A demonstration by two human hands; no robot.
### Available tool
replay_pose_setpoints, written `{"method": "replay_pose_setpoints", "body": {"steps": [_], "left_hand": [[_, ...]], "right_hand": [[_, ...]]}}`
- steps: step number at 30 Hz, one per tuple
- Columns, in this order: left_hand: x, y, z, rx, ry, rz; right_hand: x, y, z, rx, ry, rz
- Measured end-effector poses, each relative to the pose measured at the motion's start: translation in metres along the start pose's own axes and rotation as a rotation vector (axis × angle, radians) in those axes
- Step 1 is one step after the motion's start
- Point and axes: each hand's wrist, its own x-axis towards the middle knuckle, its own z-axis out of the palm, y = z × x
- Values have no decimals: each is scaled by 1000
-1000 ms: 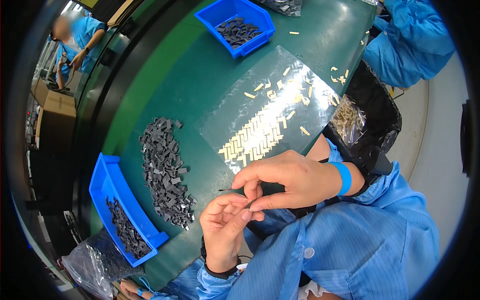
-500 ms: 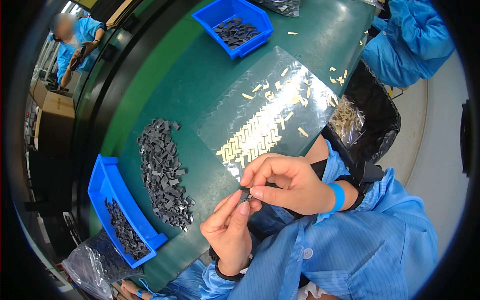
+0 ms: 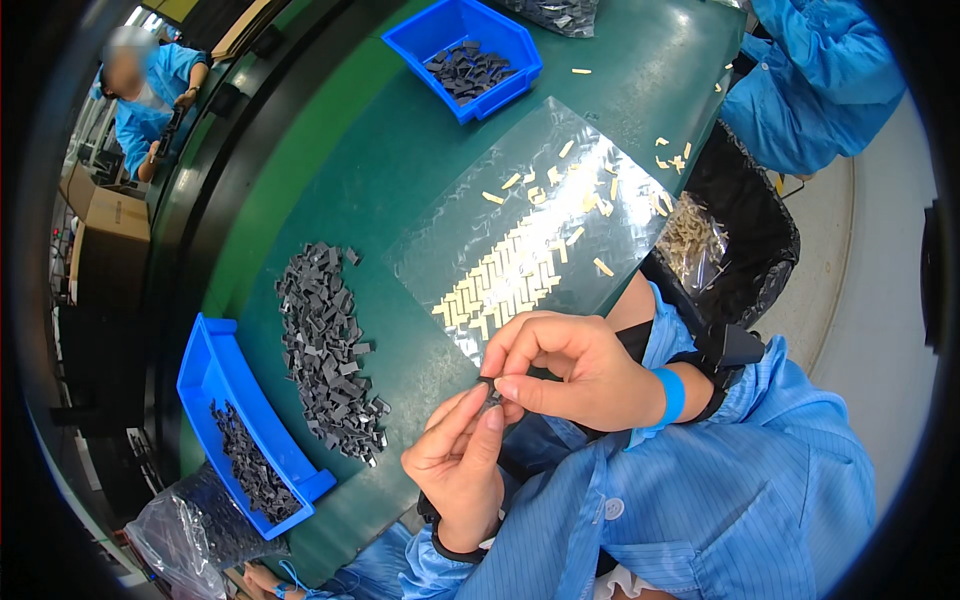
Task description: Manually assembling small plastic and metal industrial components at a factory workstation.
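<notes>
A small dark grey plastic piece (image 3: 490,391) is pinched between the fingertips of both my hands, close to my body at the table's near edge. My left hand (image 3: 460,460) grips it from below and left with thumb and fingers. From the right, my right hand (image 3: 570,370) closes thumb and forefinger on it; the fingers cover most of the piece. Just beyond my hands lies a clear plastic sheet (image 3: 420,262) carrying rows of small cream-coloured strips (image 3: 500,280). To the left, a long heap of dark grey pieces (image 3: 325,350) rests on the green tabletop (image 3: 350,200).
Blue bins with dark pieces stand at the near left (image 3: 205,365) and far side (image 3: 415,40). A black-lined waste bin (image 3: 765,245) sits beside the table's right edge. Clear bags (image 3: 185,530) lie at the left. A co-worker's blue sleeve (image 3: 810,100) is at upper right; another person (image 3: 150,95) stands upper left.
My hands stay nearly in place, with a slight shift of the fingertips around the dark piece. The person at upper left has lowered the dark object they hold.
</notes>
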Motion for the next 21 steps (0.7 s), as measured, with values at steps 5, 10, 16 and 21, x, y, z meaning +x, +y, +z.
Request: {"method": "replay_pose_setpoints", "body": {"steps": [5,10,16,21], "left_hand": [[1,0,-1,-9,5,4],[-1,0,1,-19,-4,21],[-1,-2,-1,-15,9,27],[-2,1,1,-3,4,1]], "right_hand": [[1,0,2,-65,14,41],[1,0,7,-112,121,-36],[2,1,6,-182,109,-62],[2,-1,6,-233,106,-90]]}}
